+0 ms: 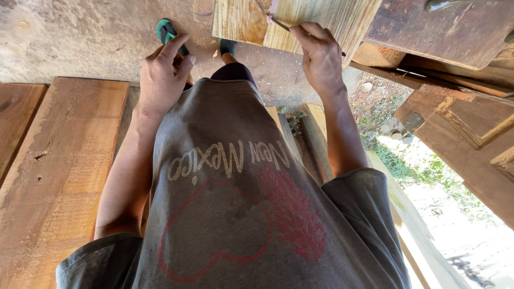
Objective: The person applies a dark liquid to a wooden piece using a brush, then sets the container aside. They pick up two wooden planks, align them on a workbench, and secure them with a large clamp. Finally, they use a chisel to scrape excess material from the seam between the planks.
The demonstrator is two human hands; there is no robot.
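I look straight down my grey printed shirt. My right hand (320, 53) is pinched on a thin pencil-like tool (280, 24) whose tip rests on a pale wooden board (321, 18) at the top of the view. My left hand (163, 75) hangs free in front of my body with the fingers loosely curled; it holds nothing that I can see and touches no wood. Below it, my feet in green sandals (167, 32) stand on the dirt floor.
Wide rough planks (59, 166) lie at my left. Darker wooden panels and frames (471, 123) are stacked at the right, above a gap with grass and bright ground. More boards (313, 139) lean by my right leg.
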